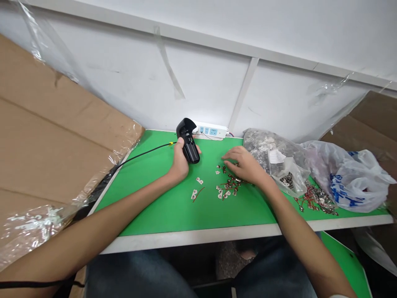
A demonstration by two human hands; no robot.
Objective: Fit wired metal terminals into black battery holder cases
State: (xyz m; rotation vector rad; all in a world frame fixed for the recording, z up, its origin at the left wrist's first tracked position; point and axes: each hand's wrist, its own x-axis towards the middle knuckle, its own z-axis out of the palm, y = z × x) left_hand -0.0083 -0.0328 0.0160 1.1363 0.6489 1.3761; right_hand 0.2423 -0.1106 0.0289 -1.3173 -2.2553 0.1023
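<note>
My left hand [180, 161] is wrapped round a black plastic handheld housing [190, 145] with a curved, cup-like top, raised over the green tabletop. A thin black cable [145, 149] with a yellow tag runs from near it to the left. My right hand [243, 164] hovers low over a pile of small metal parts [231, 182], its fingers apart and slightly bent; nothing shows between them. Some of the pile is hidden under the palm. Small silvery metal plates [199, 181] and a short red wire [199, 194] lie left of the pile.
A white power strip [211, 130] stands against the wall. To the right are a clear plastic bag [263, 145], a white plastic bag [356, 178] with blue print, and a heap of red-wired metal parts [319, 198]. Large cardboard [62, 116] borders the table's left side.
</note>
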